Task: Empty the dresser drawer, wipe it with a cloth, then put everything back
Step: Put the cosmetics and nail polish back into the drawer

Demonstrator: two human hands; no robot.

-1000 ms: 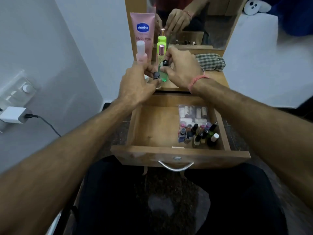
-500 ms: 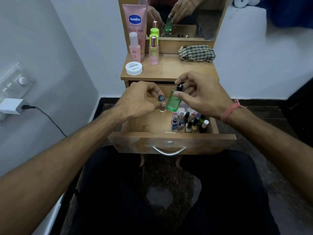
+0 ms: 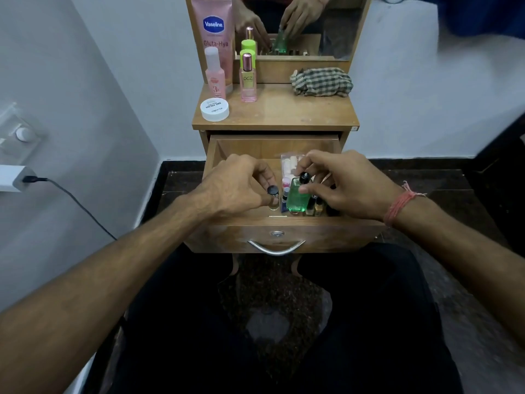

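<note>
The wooden dresser drawer [image 3: 284,237] stands pulled open. My left hand [image 3: 235,186] grips a small clear bottle with a black cap [image 3: 273,198] low inside it, near the front wall. My right hand [image 3: 343,186] holds a green bottle with a black cap [image 3: 297,196] upright just to the right, among several small nail polish bottles [image 3: 314,207]. A clear packet of pale tubes [image 3: 289,164] lies behind them. On the dresser top [image 3: 298,115] rest a checked cloth [image 3: 321,81], a pink Vaseline tube [image 3: 213,27], a pink pump bottle [image 3: 215,75], a DGZ bottle [image 3: 248,79] and a white jar [image 3: 214,109].
A mirror [image 3: 306,24] behind the dresser top reflects both hands. On the left wall a white charger [image 3: 12,179] with a black cable sits plugged in, below a switch plate [image 3: 20,132]. My dark-trousered legs sit under the drawer front and its metal handle [image 3: 276,248].
Both hands came down from the dresser top into the drawer, carrying the small clear bottle and the green bottle. The view tilted, showing the dresser top items.
</note>
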